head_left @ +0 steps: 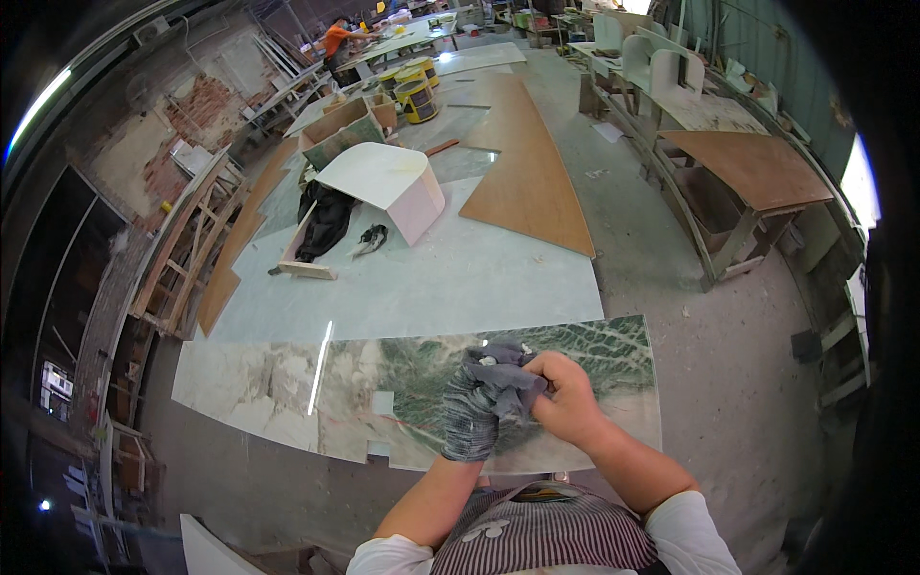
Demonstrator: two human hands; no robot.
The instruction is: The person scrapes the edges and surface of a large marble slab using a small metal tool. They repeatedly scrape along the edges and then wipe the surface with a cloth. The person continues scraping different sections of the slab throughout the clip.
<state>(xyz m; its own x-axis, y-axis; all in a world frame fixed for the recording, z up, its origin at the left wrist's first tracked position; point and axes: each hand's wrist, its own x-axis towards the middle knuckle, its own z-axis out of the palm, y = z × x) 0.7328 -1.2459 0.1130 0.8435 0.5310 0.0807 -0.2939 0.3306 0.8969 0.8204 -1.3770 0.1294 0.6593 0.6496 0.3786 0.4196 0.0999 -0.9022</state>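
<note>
A grey work glove (469, 422) with a streaked knit cuff covers my left hand (473, 388). Loose folds of grey fabric bunch at its finger end, and they hide how those fingers lie. Bare and closed, my right hand (563, 395) pinches these folds, which look like part of a glove. Both hands meet above a glossy slab (422, 356) with green, white and brown marbling. Two small rectangular cut-outs open in the slab, left of my hands.
Beyond the slab lies a large pale board (460, 278), bearing a white curved-corner box (383, 177), black cloth (326, 222) and a brown sheet (527, 163). Yellow buckets (416, 99) stand farther back. Benches (752, 172) line the right side. A person in orange (335, 40) is far off.
</note>
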